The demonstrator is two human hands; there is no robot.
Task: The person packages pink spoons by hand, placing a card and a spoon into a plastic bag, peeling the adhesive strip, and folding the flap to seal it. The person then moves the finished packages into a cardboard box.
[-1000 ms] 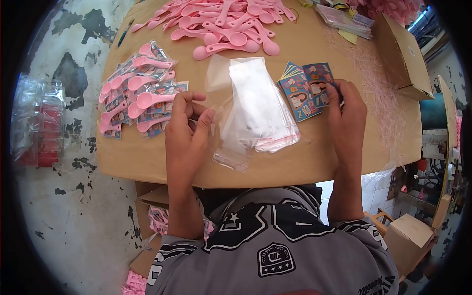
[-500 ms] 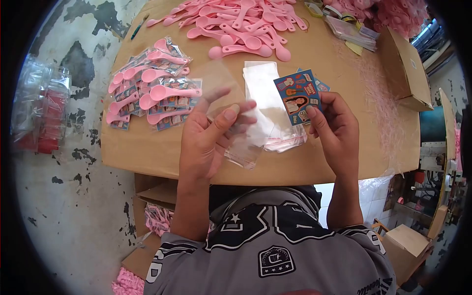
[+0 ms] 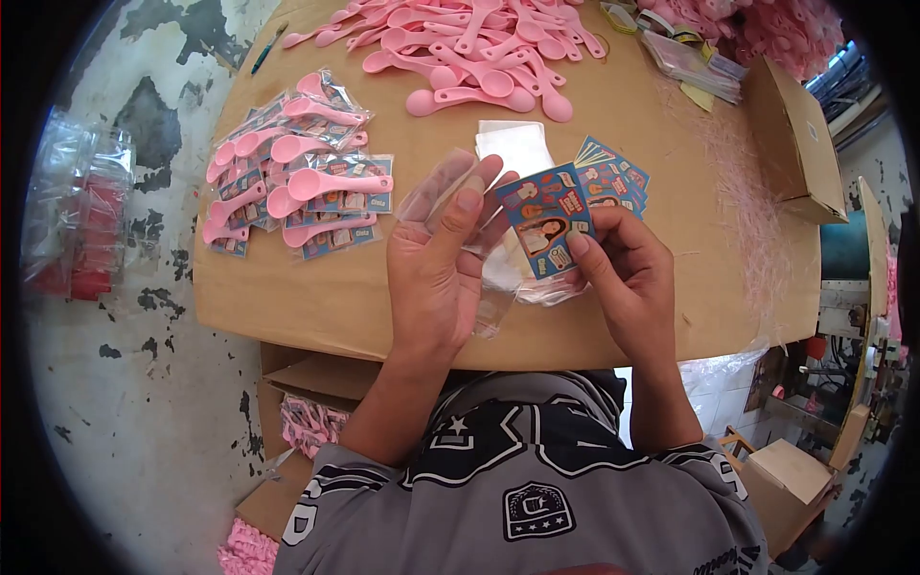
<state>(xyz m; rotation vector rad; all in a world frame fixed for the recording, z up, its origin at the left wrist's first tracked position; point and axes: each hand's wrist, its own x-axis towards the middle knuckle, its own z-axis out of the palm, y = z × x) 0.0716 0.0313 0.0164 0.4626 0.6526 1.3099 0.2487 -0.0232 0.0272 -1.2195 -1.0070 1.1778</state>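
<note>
My left hand (image 3: pixel 443 254) is closed on a clear plastic bag (image 3: pixel 436 196), which spreads behind the thumb and fingers. Between the thumb and fingers of my right hand (image 3: pixel 623 273) is a blue printed card (image 3: pixel 546 225), its left edge close to my left fingertips. Just behind that card lies a fanned stack of similar cards (image 3: pixel 613 177) on the table. Under and between my hands, partly hidden by them, is a stack of clear bags (image 3: pixel 513 144). Left of my hands sits a pile of bagged pink spoons with cards (image 3: pixel 331 184).
Loose pink spoons (image 3: pixel 489 81) are heaped at the table's far side. A pen (image 3: pixel 269 48) lies at the far left edge. At the right stand a cardboard box (image 3: pixel 791 139) and, near it, packs of clear bags (image 3: pixel 690 62). Pink shreds (image 3: pixel 738 201) litter the right side.
My right hand has brought the card leftward and down, away from the fanned stack. My left hand has shifted right with the bag, so card and bag are now close together.
</note>
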